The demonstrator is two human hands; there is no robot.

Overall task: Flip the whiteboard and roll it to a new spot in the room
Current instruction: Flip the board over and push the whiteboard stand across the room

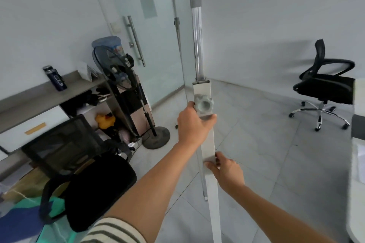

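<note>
The whiteboard stands edge-on in front of me, so only its white side post (207,140) and the chrome upper rail (197,45) with a grey cap show. A grey locking knob (203,104) sits on the post. My left hand (192,124) grips the post just below the knob. My right hand (227,171) holds the same post lower down, thumb on its front face. The board surface and the wheels are out of view.
A black mesh chair (83,173) stands close on my left, with a standing fan (126,92) and a water dispenser behind it by a low shelf. A frosted glass door (150,45) is ahead. Another office chair (325,85) sits far right on grey tiles.
</note>
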